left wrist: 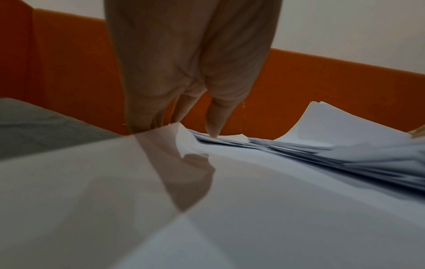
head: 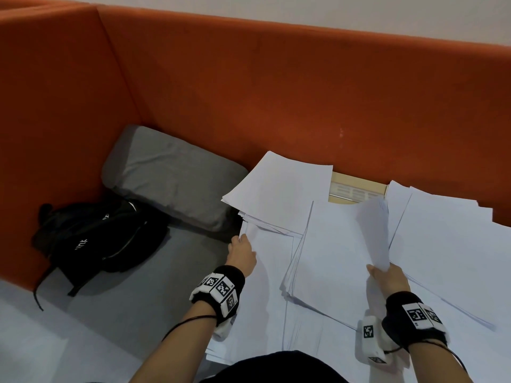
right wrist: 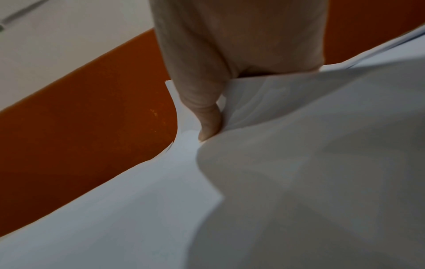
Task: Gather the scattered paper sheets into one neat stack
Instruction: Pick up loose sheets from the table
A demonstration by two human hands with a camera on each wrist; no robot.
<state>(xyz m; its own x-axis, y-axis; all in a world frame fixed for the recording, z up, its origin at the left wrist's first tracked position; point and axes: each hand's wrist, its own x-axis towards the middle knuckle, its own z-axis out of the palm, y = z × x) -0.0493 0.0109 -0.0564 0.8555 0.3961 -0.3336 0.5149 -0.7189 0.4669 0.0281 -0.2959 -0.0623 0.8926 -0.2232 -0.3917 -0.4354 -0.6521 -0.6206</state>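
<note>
White paper sheets lie in loose overlapping piles on the table: one at the far left (head: 279,189), one in the middle (head: 326,261), one at the right (head: 448,244). My left hand (head: 240,241) pinches the left edge of the lowest sheets, with the thumb (left wrist: 214,127) on top and the fingers (left wrist: 142,120) under the edge of the paper (left wrist: 230,200). Further right, my right hand (head: 385,273) grips a bundle of sheets (head: 373,230) lifted and bent upward above the middle pile. The thumb (right wrist: 207,118) presses into that bundle (right wrist: 299,163).
A strip of bare wooden table (head: 356,189) shows between the piles at the back. An orange padded wall (head: 276,92) closes off the back and left. To the left, a grey cushion (head: 171,175) and a black backpack (head: 96,239) sit on a grey seat (head: 138,294).
</note>
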